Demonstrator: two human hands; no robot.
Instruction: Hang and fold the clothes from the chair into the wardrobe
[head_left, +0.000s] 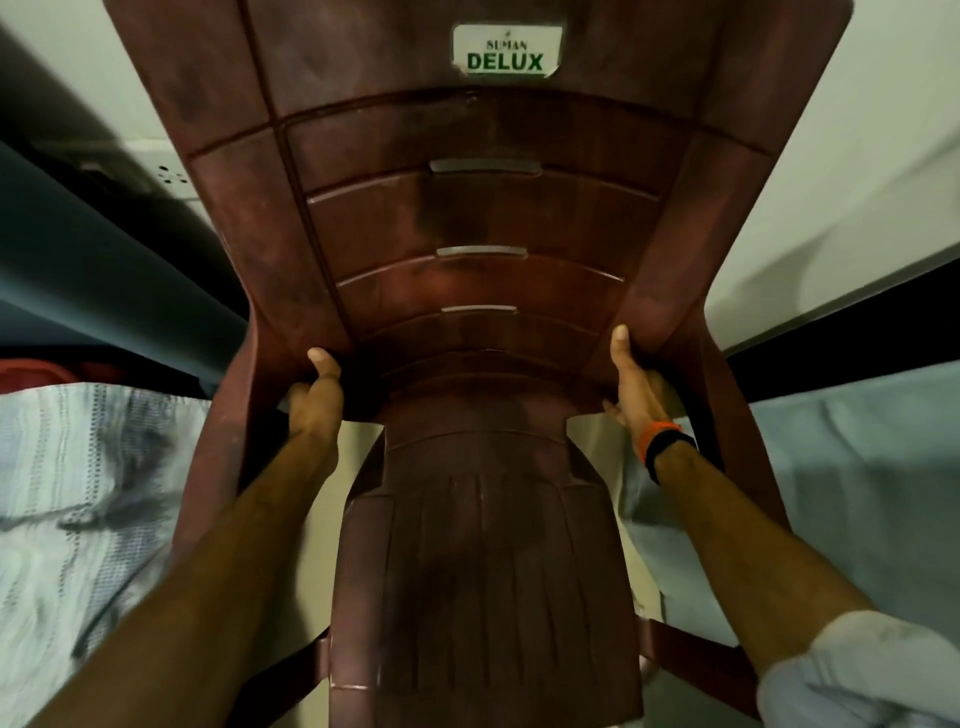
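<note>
A dark red-brown plastic chair (483, 218) fills the middle of the head view, its slatted back close to the camera with a white sticker reading DELUX near the top. My left hand (314, 397) grips the chair's left side where back meets seat, thumb up on the inside. My right hand (636, 387), with an orange and black band at the wrist, grips the matching spot on the right side. The seat (483, 571) is bare; no clothes lie on it. No wardrobe shows.
A bed with pale striped bedding (78, 493) lies at the left and light blue-grey bedding (841, 493) at the right, with a narrow strip of floor between. A dark grey-blue panel (104, 270) runs along the left. A white wall (841, 171) stands behind.
</note>
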